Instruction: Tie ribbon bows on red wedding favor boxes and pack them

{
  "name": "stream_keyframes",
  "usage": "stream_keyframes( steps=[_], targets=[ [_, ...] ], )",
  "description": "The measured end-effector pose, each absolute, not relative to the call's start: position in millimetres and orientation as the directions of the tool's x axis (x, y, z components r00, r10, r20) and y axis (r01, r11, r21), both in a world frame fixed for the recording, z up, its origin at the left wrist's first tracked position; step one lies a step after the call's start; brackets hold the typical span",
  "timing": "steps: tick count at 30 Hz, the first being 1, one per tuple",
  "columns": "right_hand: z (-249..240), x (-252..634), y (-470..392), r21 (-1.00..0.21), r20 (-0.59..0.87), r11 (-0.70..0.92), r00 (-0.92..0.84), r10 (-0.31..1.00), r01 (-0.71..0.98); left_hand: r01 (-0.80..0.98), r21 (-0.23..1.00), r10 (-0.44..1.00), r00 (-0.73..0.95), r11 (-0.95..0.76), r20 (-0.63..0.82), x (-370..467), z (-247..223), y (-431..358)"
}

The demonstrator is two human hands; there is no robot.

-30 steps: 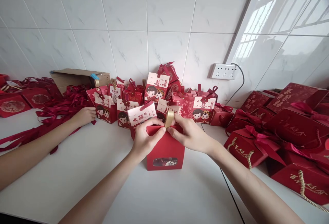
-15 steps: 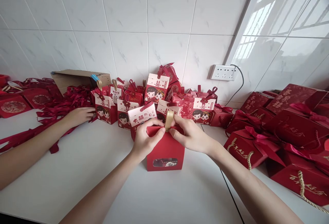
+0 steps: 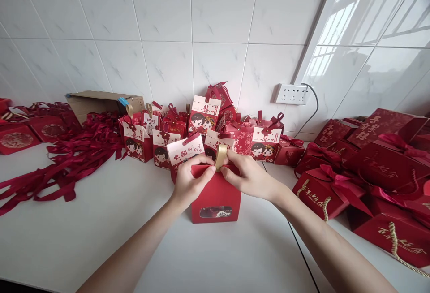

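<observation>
Both hands were pinched shut on the top of a red gift box (image 3: pixel 216 194): the left hand (image 3: pixel 191 181) gripped the left part of the folded top edge between thumb and fingers, and the right hand (image 3: pixel 247 176) gripped the right part, the fingertips of the two nearly meeting at the middle. A gold ribbon loop (image 3: pixel 221 155) stood upright between the two sets of fingertips, touching them. In the head view, both forearms ran up from the lower edge of the frame and converged on the box, wrists roughly level, palms turned inward toward each other. The box stood upright on the white counter (image 3: pixel 101 239), directly beneath the hands, its small front window facing the camera. Just behind it stood a cluster of small decorated boxes (image 3: pixel 201 122) against the tiled wall. A heap of red ribbons (image 3: pixel 74 149) lay well to the left beside an open cardboard carton (image 3: pixel 101 102). Larger red bags (image 3: pixel 379 172) were stacked to the right, below a wall socket (image 3: pixel 291 93).
</observation>
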State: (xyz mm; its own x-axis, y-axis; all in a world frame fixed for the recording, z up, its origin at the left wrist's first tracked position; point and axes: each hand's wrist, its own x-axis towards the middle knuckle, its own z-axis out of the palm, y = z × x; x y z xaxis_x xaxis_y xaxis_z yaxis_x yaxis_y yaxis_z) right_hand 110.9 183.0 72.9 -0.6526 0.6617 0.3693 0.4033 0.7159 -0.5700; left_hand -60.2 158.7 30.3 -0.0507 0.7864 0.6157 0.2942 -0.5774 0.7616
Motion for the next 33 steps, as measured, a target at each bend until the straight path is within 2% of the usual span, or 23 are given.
stream_keyframes(
  steps=[6, 21, 33],
  targets=[
    [71.9, 111.4, 183.4, -0.581, 0.361, 0.711, -0.658, 0.661, 0.396, 0.274, 0.765, 0.787, -0.043, -0.583, 0.616, -59.5, 31.8, 156.8],
    [72.0, 111.2, 182.2, -0.561, 0.352, 0.710, -0.654, 0.670, 0.426, 0.378, 0.742, 0.786, -0.056, -0.554, 0.616, -59.1, 33.8, 157.1],
    [73.4, 111.0, 182.6, -0.567, 0.358, 0.713, -0.657, 0.664, 0.411, 0.343, 0.752, 0.787, -0.057, -0.563, 0.615, -58.1, 34.5, 156.9]
  ],
)
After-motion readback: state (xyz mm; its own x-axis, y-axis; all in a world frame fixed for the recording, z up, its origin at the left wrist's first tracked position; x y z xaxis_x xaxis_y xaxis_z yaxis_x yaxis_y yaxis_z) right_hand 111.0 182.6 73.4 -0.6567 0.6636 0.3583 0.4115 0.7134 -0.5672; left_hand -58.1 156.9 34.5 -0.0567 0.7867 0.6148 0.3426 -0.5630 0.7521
